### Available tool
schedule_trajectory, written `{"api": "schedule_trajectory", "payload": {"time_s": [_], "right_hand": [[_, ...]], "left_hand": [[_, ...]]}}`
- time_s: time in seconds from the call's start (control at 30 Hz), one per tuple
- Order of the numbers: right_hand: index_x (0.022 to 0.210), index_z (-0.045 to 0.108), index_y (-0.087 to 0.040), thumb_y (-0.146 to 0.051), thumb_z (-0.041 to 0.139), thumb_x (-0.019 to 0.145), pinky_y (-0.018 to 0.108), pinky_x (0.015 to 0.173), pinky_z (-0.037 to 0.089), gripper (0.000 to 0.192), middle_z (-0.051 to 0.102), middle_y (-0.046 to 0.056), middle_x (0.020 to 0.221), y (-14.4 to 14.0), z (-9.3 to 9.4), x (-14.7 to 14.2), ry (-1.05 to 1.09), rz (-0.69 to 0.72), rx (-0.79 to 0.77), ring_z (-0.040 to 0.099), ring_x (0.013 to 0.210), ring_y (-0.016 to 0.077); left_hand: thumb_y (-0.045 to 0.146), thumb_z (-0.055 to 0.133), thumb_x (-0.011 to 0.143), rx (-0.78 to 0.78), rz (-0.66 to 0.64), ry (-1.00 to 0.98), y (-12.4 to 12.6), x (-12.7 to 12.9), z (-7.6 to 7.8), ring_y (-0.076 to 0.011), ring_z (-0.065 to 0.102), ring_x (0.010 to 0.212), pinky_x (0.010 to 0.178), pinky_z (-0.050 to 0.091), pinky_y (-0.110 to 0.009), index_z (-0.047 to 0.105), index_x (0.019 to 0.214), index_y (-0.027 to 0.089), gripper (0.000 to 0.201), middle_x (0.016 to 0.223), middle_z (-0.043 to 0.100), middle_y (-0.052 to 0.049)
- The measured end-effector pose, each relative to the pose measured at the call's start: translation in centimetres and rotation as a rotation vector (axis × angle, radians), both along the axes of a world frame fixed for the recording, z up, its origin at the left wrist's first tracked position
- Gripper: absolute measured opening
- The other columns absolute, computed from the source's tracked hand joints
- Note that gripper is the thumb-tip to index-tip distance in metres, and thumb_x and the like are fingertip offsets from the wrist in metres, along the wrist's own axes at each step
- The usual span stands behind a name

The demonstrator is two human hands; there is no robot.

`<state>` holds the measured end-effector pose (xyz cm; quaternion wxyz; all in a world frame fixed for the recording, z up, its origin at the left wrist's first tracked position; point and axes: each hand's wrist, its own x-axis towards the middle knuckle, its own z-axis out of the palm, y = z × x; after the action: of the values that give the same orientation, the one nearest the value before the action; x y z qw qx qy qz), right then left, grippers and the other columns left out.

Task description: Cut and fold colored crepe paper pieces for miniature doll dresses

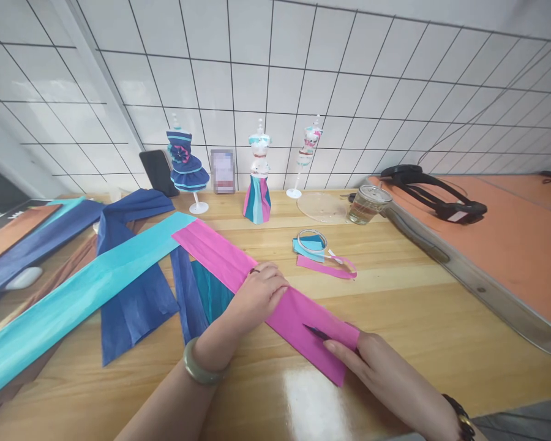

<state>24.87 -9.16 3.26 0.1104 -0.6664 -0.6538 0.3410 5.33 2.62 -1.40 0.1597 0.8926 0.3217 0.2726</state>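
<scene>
A long pink crepe paper strip runs slantwise across the wooden table. My left hand is closed over its middle, with the fingers pressed together on the paper. At the near end of the strip my right hand grips dark scissors; only a pointed blade shows on the pink surface, and the handles are hidden under the hand. A turquoise crepe strip meets the far end of the pink one. Beneath them lie dark blue crepe paper and a teal piece.
Behind stand three small dress forms: one in a blue dress, one in a striped skirt, one patterned. A tape roll lies on paper scraps. A glass stands right, near a black headset. Phones lean against the wall.
</scene>
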Motion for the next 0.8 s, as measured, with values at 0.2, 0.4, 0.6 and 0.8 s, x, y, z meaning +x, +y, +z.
{"api": "schedule_trajectory", "payload": {"time_s": [0.2, 0.4, 0.6, 0.8], "right_hand": [[0.083, 0.062, -0.023, -0.049, 0.034, 0.087, 0.027, 0.064, 0.044, 0.039, 0.068, 0.002, 0.08, 0.09, -0.23, -0.04, 0.007, 0.039, -0.007, 0.06, 0.068, 0.0196], [0.062, 0.055, -0.022, -0.051, 0.031, 0.088, 0.026, 0.052, 0.037, 0.046, 0.065, 0.001, 0.063, -0.07, -0.51, -0.33, -0.089, 0.017, -0.012, 0.057, 0.055, 0.0171], [0.065, 0.056, -0.021, -0.052, 0.03, 0.088, 0.026, 0.047, 0.034, 0.046, 0.067, 0.003, 0.064, 0.03, -0.54, -0.52, -0.102, -0.007, -0.015, 0.057, 0.054, 0.0177], [0.076, 0.061, -0.021, -0.051, 0.032, 0.088, 0.026, 0.054, 0.04, 0.044, 0.068, 0.003, 0.071, 0.1, -0.55, -0.4, -0.043, 0.007, -0.008, 0.059, 0.061, 0.0189]], "left_hand": [[0.018, 0.044, 0.087, 0.02, -0.007, -0.003, 0.08, -0.05, -0.17, -0.021, 0.052, 0.095, 0.085, 0.042, -0.038, 0.064, 0.088, 0.019, 0.02, 0.087, 0.062, -0.006], [0.018, 0.043, 0.088, 0.027, -0.003, 0.021, 0.0, -0.09, -0.12, -0.021, 0.051, 0.096, 0.086, 0.042, -0.037, 0.064, 0.087, 0.018, 0.021, 0.087, 0.062, -0.006], [0.017, 0.044, 0.087, 0.031, -0.005, -0.002, -0.03, -0.11, -0.02, -0.0214, 0.051, 0.097, 0.086, 0.042, -0.038, 0.064, 0.088, 0.019, 0.02, 0.087, 0.062, -0.006], [0.017, 0.043, 0.088, 0.041, -0.011, 0.009, 0.04, -0.08, -0.02, -0.0218, 0.051, 0.097, 0.086, 0.042, -0.038, 0.064, 0.088, 0.018, 0.021, 0.087, 0.062, -0.006]]}}
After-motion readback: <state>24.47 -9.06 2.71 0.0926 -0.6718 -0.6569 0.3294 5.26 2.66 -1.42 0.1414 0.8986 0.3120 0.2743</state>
